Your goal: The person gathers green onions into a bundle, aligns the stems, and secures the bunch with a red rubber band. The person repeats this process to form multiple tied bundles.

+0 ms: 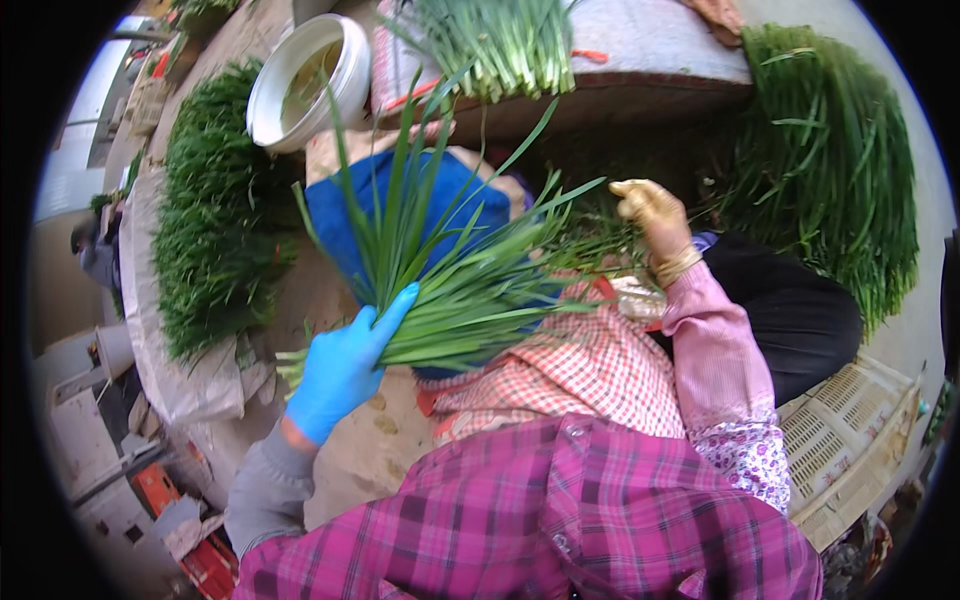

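My left hand (341,375), in a blue glove, grips a bunch of garlic chives (457,307) near its stem end. The pale stems stick out left below the hand, and the long flat leaves fan out up and to the right, over a blue cloth (412,202) on my lap. My right hand (656,214), in a tan glove, is raised to the right of the bunch with its fingers curled. One leaf tip ends close to its fingertips; whether they pinch it I cannot tell. Loose leaf scraps (600,240) lie below that hand.
Ahead, trimmed chives (502,52) lie on a cloth-covered surface (637,45) beside a white bucket (307,82). Large chive piles stand at left (217,217) and right (832,172). A cream plastic crate (847,442) is at lower right. Another person (97,251) is at far left.
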`<state>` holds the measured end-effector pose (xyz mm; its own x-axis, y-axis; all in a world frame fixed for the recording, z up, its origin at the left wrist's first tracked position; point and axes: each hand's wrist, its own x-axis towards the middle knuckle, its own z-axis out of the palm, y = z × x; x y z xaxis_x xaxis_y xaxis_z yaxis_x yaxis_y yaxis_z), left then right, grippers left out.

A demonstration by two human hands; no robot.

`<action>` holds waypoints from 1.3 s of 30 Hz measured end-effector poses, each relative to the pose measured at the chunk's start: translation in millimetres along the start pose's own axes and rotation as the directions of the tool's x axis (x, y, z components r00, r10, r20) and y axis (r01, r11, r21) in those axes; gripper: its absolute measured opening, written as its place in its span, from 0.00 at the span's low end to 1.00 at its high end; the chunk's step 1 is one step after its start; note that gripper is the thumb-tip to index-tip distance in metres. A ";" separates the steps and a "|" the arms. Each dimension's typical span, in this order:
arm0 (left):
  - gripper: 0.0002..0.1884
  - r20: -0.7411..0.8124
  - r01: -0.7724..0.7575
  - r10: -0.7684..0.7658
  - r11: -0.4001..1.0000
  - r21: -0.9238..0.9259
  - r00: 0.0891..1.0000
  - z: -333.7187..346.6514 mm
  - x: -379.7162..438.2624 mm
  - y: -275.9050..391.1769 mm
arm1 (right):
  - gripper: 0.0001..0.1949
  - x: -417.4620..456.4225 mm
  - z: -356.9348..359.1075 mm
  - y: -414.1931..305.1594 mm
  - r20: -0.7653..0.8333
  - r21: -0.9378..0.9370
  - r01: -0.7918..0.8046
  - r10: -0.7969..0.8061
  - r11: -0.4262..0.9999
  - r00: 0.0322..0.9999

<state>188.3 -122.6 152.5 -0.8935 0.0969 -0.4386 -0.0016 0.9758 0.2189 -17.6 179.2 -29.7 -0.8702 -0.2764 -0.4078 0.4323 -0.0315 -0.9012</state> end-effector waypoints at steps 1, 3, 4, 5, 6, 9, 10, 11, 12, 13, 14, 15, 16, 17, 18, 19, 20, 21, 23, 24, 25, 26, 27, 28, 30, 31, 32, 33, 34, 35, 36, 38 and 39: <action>0.47 -0.041 -0.038 0.030 0.978 -0.203 0.999 -3.9 2.1 -3.6 | 0.09 4.7 1.6 7.2 0.071 -0.059 0.172 -0.168 0.983 0.983; 0.44 -0.218 -0.089 -0.032 0.847 -0.525 0.975 -40.7 20.8 3.0 | 0.17 13.9 2.0 21.8 0.107 0.095 0.160 -0.170 0.982 0.980; 0.37 -0.279 -0.061 -0.202 0.700 -0.712 0.939 -57.8 36.9 -5.9 | 0.18 16.1 -2.2 9.6 0.129 0.018 0.101 -0.102 0.995 0.986; 0.27 -0.091 0.095 -0.266 0.613 -0.784 0.960 -84.9 51.6 -32.6 | 0.18 16.9 4.6 -9.9 0.159 -0.124 0.102 -0.081 0.987 0.984; 0.18 -0.333 -0.178 -0.224 0.517 -0.837 0.916 -106.9 80.4 -23.4 | 0.18 20.3 7.8 -26.5 0.256 -0.070 0.082 -0.062 0.994 0.965; 0.18 -0.380 -0.327 -0.089 0.357 -0.875 0.921 -171.7 147.0 -60.2 | 0.22 41.9 37.2 -77.8 0.536 -0.021 0.100 -0.073 0.995 0.841; 0.17 -0.383 -0.369 -0.045 0.184 -0.911 0.923 -181.3 173.7 -67.0 | 0.26 53.1 47.2 -102.4 0.618 -0.081 0.167 -0.082 0.983 0.782; 0.16 -0.387 -0.387 0.005 0.002 -0.922 0.922 -191.4 201.7 -72.8 | 0.30 68.3 54.3 -128.0 0.675 -0.128 0.255 -0.104 0.959 0.731; 0.22 -0.441 -0.433 0.165 -0.084 -0.898 0.882 -191.1 228.3 -58.0 | 0.30 76.6 68.5 -150.9 0.608 -0.038 0.267 -0.190 0.963 0.771; 0.21 -0.399 -0.411 0.245 -0.002 -0.912 0.884 -198.3 257.5 -73.4 | 0.35 94.7 75.7 -171.8 0.583 -0.025 0.357 -0.276 0.934 0.764; 0.19 -0.236 -0.221 0.210 -0.092 -0.971 0.949 -191.1 276.9 -57.9 | 0.33 111.8 87.9 -196.8 0.513 0.053 0.322 -0.302 0.945 0.803; 0.20 -0.356 -0.344 0.158 -0.100 -0.934 0.921 -183.8 272.4 -10.9 | 0.32 131.3 96.2 -217.5 0.433 0.132 0.288 -0.316 0.949 0.844; 0.22 -0.356 -0.364 0.162 0.022 -0.931 0.920 -169.1 298.5 -32.1 | 0.18 166.1 116.6 -226.2 0.385 0.459 0.167 -0.365 0.872 0.847; 0.17 -0.513 -0.522 0.252 -0.036 -0.852 0.821 -157.9 314.8 -20.9 | 0.27 200.6 118.7 -237.9 0.563 0.428 0.293 -0.506 0.855 0.654; 0.18 -0.482 -0.484 0.144 -0.018 -0.875 0.864 -132.8 334.1 -35.0 | 0.27 209.1 131.0 -245.5 0.331 -0.056 0.275 -0.242 0.960 0.912; 0.18 -0.450 -0.450 0.059 -0.009 -0.893 0.891 -122.2 348.2 -36.2 | 0.26 220.0 135.1 -244.6 0.311 -0.211 0.308 -0.235 0.928 0.921; 0.19 -0.435 -0.435 -0.003 0.009 -0.900 0.900 -113.0 356.8 -40.6 | 0.26 231.1 140.9 -242.1 0.293 -0.361 0.329 -0.229 0.873 0.929; 0.20 -0.414 -0.413 -0.072 0.028 -0.910 0.907 -105.3 358.4 -41.2 | 0.25 244.6 147.7 -234.7 0.279 -0.499 0.335 -0.218 0.799 0.935; 0.16 -0.295 -0.293 -0.037 0.067 -0.954 0.955 -99.4 378.0 -54.8 | 0.24 277.6 156.7 -223.8 0.237 -0.737 0.323 -0.220 0.594 0.946; 0.15 -0.260 -0.257 -0.031 0.078 -0.963 0.965 -97.5 384.7 -58.7 | 0.24 298.2 161.0 -215.8 0.220 -0.831 0.302 -0.223 0.466 0.950; 0.14 -0.225 -0.224 0.002 0.096 -0.970 0.974 -97.9 398.3 -54.2 | 0.18 344.3 145.0 -187.9 0.254 -0.886 0.374 -0.386 0.276 0.887; 0.11 -0.157 -0.135 -0.094 0.210 -0.968 0.983 -91.1 404.4 -68.3 | 0.24 347.0 153.0 -176.1 0.265 -0.931 0.326 -0.309 0.166 0.913; 0.11 -0.119 -0.087 -0.103 0.271 -0.959 0.988 -89.0 401.8 -78.5 | 0.31 344.2 161.3 -167.0 0.267 -0.957 0.286 -0.235 0.050 0.934; 0.10 -0.078 -0.040 -0.106 0.326 -0.944 0.991 -87.2 400.2 -84.3 | 0.31 341.5 165.8 -149.0 0.250 -0.964 0.265 -0.310 0.006 0.917; 0.16 -0.034 0.014 -0.120 0.380 -0.925 0.992 -78.8 403.5 -98.5 | 0.27 337.7 153.1 -145.6 0.272 -0.931 0.320 -0.253 0.174 0.928; 0.17 -0.101 -0.046 -0.136 0.359 -0.932 0.986 -80.3 397.2 -95.2 | 0.26 336.6 142.5 -157.5 0.281 -0.901 0.307 -0.127 0.305 0.951; 0.18 -0.166 -0.107 -0.152 0.339 -0.935 0.974 -79.7 386.4 -91.6 | 0.24 329.9 131.2 -160.2 0.224 -0.833 0.264 -0.140 0.486 0.964; 0.19 -0.235 -0.168 -0.181 0.322 -0.932 0.955 -82.7 375.9 -89.9 | 0.22 312.0 129.1 -170.8 0.215 -0.832 0.224 -0.079 0.508 0.974; 0.26 -0.194 -0.140 -0.133 0.335 -0.932 0.972 -83.2 376.0 -100.7 | 0.22 283.0 127.0 -177.4 0.200 -0.870 0.284 -0.236 0.404 0.951; 0.27 -0.252 -0.172 -0.185 0.364 -0.915 0.950 -75.0 377.5 -113.0 | 0.23 258.8 127.6 -181.8 0.155 -0.804 0.247 -0.211 0.540 0.965; 0.29 -0.311 -0.208 -0.219 0.393 -0.896 0.925 -60.5 385.6 -121.5 | 0.23 260.7 108.8 -169.0 0.281 -0.871 0.425 -0.461 0.246 0.842; 0.34 -0.396 -0.224 -0.275 0.495 -0.839 0.876 -58.8 379.8 -118.2 | 0.17 220.7 101.9 -172.2 0.202 -0.687 0.432 -0.418 0.584 0.886; 0.31 -0.687 -0.379 -0.168 0.730 -0.569 0.707 -48.3 383.8 -128.3 | 0.15 209.8 101.6 -168.6 0.168 -0.621 0.401 -0.386 0.674 0.907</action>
<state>-176.1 -220.0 -1.9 -0.9399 -0.2303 0.2519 0.0820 0.5642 0.8216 -249.0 29.0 51.6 -0.9166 -0.3999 0.0024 -0.2047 0.4639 -0.8619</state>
